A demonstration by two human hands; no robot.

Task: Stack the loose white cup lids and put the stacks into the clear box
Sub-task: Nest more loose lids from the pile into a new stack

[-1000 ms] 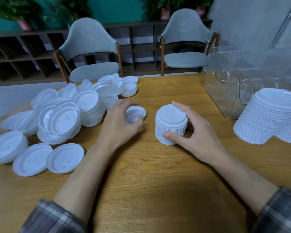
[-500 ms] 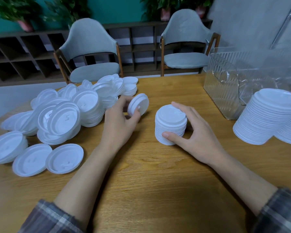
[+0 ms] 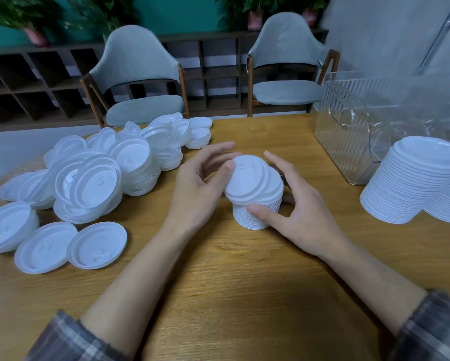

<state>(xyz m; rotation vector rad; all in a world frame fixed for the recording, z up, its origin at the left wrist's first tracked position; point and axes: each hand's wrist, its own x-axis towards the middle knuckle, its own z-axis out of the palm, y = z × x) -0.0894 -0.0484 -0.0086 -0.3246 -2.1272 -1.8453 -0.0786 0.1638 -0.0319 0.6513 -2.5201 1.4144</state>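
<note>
**One more lid meets a short stack**

A person's left hand (image 3: 200, 188) pinches a white lid (image 3: 247, 178) by its rim, thumb on the upper face and fingers behind, holding it tilted on top of a short stack (image 3: 255, 217) at the middle of the wooden surface (image 3: 231, 282); the right hand (image 3: 296, 217) cups that stack, thumb at the front and fingers curled round the back. The loose lids (image 3: 101, 178) lie heaped and overlapping at nine to ten o'clock from the stack, some flat, some leaning; two tall finished stacks (image 3: 406, 183) stand at three o'clock, just in front of the clear box (image 3: 354, 142) at two o'clock and not inside it; what the box holds cannot be made out through its ribbed walls. The lids look like thin moulded plastic, very light, a little bendy and likely slippery on their smooth faces; a rim pinch suits a single lid, while a stack is probably best taken low round its sides with a finger on top, since nested lids may fan out or topple if tipped. The tilted lid is not yet seated flat; most of the sorting appears undone.
</note>
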